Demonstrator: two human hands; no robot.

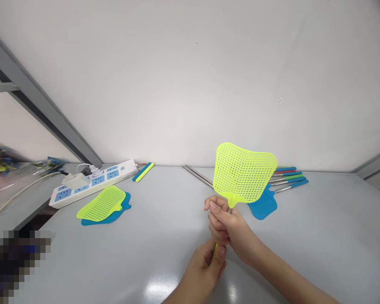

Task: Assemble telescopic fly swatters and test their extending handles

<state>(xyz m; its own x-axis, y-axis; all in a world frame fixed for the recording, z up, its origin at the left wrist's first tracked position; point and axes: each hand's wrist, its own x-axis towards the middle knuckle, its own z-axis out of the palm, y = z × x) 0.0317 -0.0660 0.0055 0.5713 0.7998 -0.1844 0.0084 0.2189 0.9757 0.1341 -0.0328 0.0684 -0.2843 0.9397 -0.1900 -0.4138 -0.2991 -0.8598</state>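
A yellow-green fly swatter (243, 173) stands upright in front of me, its perforated head raised above the table. My right hand (224, 221) is closed round its metal shaft just below the head. Lower down, my left hand (205, 266) is wrapped round the yellow-green handle, most of which its fingers hide. Behind the raised head, several fly swatters with metal shafts and coloured handles (293, 179) lie on the table, one blue swatter head (262, 204) showing. Two bare metal rods (198, 175) lie to the left of them, partly covered by the raised head.
On the left, a loose yellow-green swatter head (103, 203) overlaps a blue one (106, 220). Two loose handles (143, 172) lie near a white power strip (95, 181) with plugs in it. A plastic bag (9, 177) sits at far left. A wall rises behind the grey table (158, 240).
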